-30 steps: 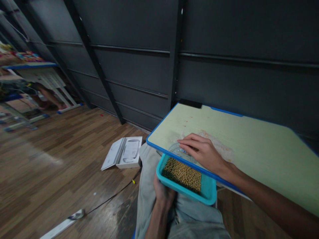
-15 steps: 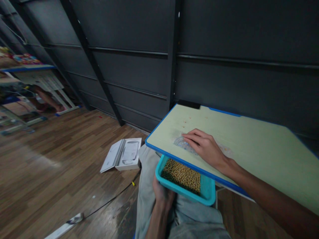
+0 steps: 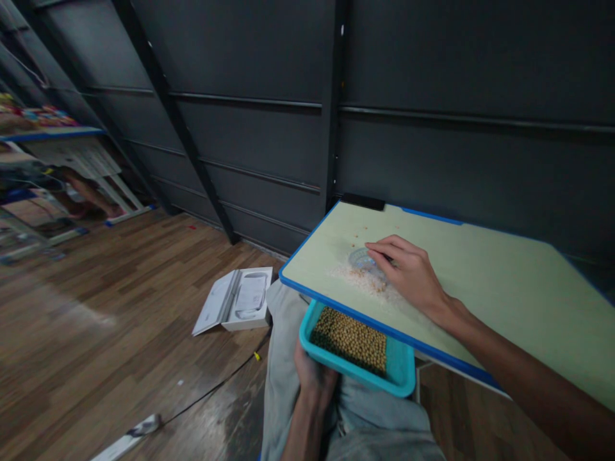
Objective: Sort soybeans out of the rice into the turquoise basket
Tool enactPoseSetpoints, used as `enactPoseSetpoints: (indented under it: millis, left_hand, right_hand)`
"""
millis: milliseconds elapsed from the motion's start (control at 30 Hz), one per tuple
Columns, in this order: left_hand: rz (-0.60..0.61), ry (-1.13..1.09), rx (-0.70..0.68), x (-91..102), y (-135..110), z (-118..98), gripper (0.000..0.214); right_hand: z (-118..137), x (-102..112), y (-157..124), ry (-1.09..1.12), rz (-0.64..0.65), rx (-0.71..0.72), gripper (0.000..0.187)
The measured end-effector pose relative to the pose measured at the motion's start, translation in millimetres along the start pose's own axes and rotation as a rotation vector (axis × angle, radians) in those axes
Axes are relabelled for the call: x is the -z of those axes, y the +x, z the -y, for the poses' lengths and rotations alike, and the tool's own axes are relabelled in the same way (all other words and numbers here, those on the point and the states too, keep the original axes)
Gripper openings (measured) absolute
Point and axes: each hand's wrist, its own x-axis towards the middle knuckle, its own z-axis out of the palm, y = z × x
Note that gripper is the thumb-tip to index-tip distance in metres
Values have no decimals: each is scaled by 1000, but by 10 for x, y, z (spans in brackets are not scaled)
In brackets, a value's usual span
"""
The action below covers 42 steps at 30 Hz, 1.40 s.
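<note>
My right hand (image 3: 408, 266) is closed, fingers pinching a clear protractor (image 3: 360, 257) with a curved edge and faint markings, held at the tabletop (image 3: 504, 294). Along its near side lies a scatter of small white grains (image 3: 362, 280), apparently rice, with a few tan beans among them. Below the table's blue edge, my left hand (image 3: 314, 374) grips a turquoise plastic tray (image 3: 402, 378) from underneath, over my lap. Tan round beans (image 3: 355, 339), which look like soybeans, fill much of that tray, with some darker green ones at the near side.
A dark flat object (image 3: 362, 202) sits at the table's far left corner. On the wooden floor stand an open white box (image 3: 247, 299) and a black cable (image 3: 211, 387). A person's legs (image 3: 91, 192) show under another desk at left.
My right hand has moved the protractor away from the table's near edge and slightly right, so the white grains and beans now show. My left hand and the tray stay put.
</note>
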Motion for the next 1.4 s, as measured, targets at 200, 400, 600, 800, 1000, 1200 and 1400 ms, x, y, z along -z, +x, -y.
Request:
enactPoseSetpoints:
  millis: [200, 400, 600, 800, 1000, 1200, 1400]
  left_hand:
    - [-19, 11, -12, 1, -5, 4, 33]
    - [-6, 4, -22, 20, 9, 12, 35]
    - [-6, 0, 5, -17, -32, -10, 34]
    - [-10, 12, 8, -24, -28, -12, 38]
    - [1, 2, 3, -27, -33, -10, 38]
    - [-11, 1, -7, -7, -22, -8, 36]
    - [-8, -16, 7, -12, -16, -8, 35]
  right_hand:
    - [-19, -1, -9, -14, -26, -27, 19]
    - [21, -31, -36, 9, 20, -33, 20]
    - [97, -46, -52, 63, 22, -45, 19]
    - [148, -63, -73, 103, 46, -50, 20]
    - [205, -54, -74, 137, 56, -35, 21]
    - [176, -59, -81, 122, 44, -30, 22]
    - [178, -71, -78, 106, 88, -9, 22]
